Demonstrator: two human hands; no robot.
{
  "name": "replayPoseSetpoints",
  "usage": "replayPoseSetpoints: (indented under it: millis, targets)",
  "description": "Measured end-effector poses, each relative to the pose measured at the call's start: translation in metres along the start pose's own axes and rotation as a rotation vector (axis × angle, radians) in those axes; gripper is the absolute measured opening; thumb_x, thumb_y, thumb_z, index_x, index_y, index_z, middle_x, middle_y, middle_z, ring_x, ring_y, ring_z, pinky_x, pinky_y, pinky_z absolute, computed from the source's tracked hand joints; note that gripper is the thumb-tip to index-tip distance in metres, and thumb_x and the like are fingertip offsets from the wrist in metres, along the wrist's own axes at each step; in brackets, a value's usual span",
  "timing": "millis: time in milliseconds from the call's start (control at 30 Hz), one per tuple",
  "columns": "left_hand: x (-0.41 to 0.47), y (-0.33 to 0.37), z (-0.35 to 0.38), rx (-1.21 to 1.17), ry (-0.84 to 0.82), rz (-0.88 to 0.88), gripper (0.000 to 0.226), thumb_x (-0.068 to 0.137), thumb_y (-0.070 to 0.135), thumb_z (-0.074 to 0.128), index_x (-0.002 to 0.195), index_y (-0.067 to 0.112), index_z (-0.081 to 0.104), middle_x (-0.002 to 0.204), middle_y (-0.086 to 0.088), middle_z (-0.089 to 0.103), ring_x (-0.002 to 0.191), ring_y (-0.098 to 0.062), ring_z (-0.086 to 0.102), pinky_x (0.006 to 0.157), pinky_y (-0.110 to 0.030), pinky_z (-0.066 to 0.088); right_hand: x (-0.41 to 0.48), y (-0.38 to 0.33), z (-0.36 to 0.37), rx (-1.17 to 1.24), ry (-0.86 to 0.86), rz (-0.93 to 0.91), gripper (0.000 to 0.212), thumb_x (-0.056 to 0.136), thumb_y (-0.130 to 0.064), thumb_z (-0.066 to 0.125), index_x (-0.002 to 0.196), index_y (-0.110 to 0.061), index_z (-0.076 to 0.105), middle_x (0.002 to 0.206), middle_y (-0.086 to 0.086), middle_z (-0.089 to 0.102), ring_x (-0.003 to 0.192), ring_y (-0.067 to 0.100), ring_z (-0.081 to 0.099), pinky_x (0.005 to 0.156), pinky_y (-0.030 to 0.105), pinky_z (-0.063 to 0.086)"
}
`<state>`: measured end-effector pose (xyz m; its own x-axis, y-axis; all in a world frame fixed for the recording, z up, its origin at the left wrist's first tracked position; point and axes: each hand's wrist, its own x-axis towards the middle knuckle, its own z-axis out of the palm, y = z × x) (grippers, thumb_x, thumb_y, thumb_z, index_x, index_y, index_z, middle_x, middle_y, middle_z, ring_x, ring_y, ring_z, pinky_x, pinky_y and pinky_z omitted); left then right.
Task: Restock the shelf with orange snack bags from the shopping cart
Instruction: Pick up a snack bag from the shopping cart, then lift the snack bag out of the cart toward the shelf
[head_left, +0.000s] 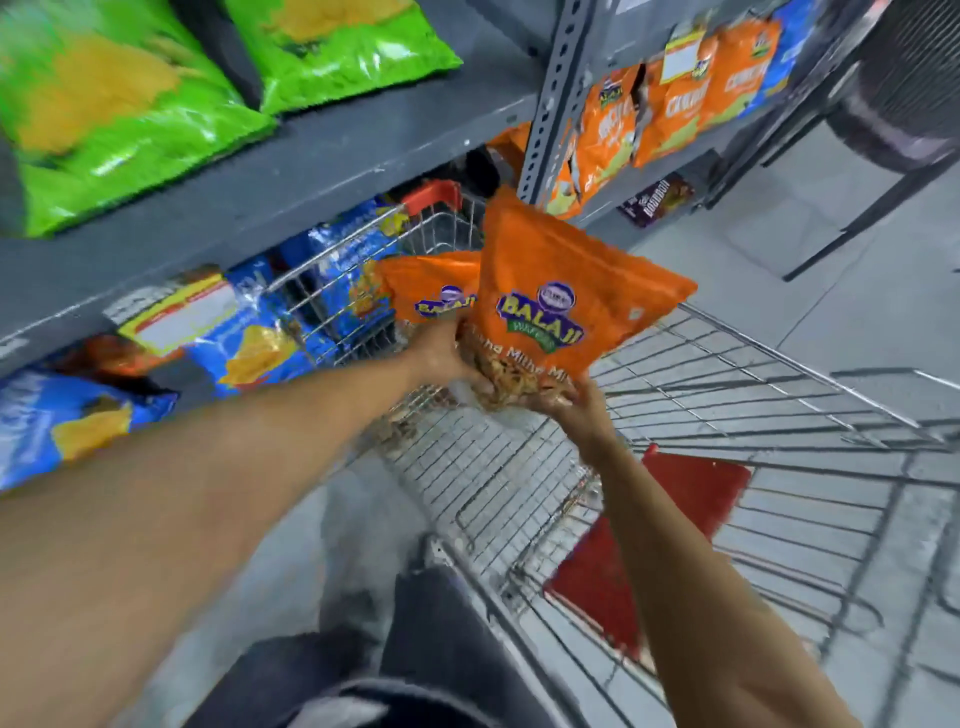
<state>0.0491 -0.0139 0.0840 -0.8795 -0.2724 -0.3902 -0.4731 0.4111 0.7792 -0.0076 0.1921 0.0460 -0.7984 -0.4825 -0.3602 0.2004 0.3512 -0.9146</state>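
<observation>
An orange snack bag (561, 296) with a purple and green logo is held upright above the wire shopping cart (727, 395). My left hand (447, 358) grips its lower left edge and my right hand (576, 405) holds its bottom from below. A second orange bag (421, 286) sits just behind it, partly hidden, still over the cart's far end. The grey metal shelf (291, 166) runs along the left. Several orange bags (675, 104) stand on a shelf at the upper right.
Green bags (104, 114) lie on the upper shelf at left, blue bags (249, 332) on the shelf below. The cart has a red child-seat flap (675, 519). A dark purple bag (654, 200) sits low at the right. A black chair (893, 104) stands on the grey floor.
</observation>
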Motion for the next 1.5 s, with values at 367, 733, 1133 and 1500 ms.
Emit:
replayPoseSetpoints:
  millis: [367, 733, 1133, 1500]
  targets:
    - [-0.199, 0.087, -0.199, -0.219, 0.575, 0.364, 0.073, 0.041, 0.027, 0.093, 0.106, 0.02, 0.06, 0.104, 0.008, 0.069, 0.087, 0.004, 0.062, 0.076, -0.007, 0.047, -0.091, -0.247, 0.079, 0.09, -0.177, -0.596, 0.038, 0.062, -0.022, 0.085, 0.095, -0.018, 0.066, 0.08, -0.012, 0.075, 0.074, 0.001, 0.065, 0.067, 0.016, 0.053]
    - [-0.353, 0.178, -0.4, -0.114, 1.22, 0.637, 0.053, 0.04, 0.049, 0.086, 0.084, 0.027, 0.067, 0.086, 0.006, 0.073, 0.084, -0.015, 0.07, 0.077, -0.034, 0.059, -0.147, -0.513, 0.198, 0.248, -0.261, -1.182, 0.021, 0.067, -0.04, 0.075, 0.081, -0.028, 0.065, 0.077, -0.013, 0.066, 0.077, 0.006, 0.054, 0.07, 0.018, 0.047]
    - [-0.364, 0.117, -0.523, -0.091, 1.313, 0.435, 0.051, 0.058, 0.023, 0.088, 0.102, 0.02, 0.061, 0.096, 0.002, 0.065, 0.085, -0.006, 0.063, 0.081, -0.021, 0.052, -0.073, -0.598, 0.357, 0.007, -0.471, -1.157, 0.025, 0.086, -0.01, 0.068, 0.107, 0.0, 0.058, 0.106, 0.024, 0.066, 0.086, 0.005, 0.059, 0.082, 0.025, 0.049]
    - [-0.373, 0.115, -0.489, 0.35, 1.566, 0.299, 0.055, 0.063, 0.043, 0.075, 0.099, 0.008, 0.053, 0.093, -0.009, 0.059, 0.084, -0.021, 0.056, 0.074, -0.031, 0.045, -0.114, -0.578, 0.316, 0.188, 0.191, -1.162, 0.04, 0.087, -0.03, 0.052, 0.053, -0.027, 0.03, 0.052, -0.009, 0.032, 0.055, 0.011, 0.031, 0.06, 0.036, 0.028]
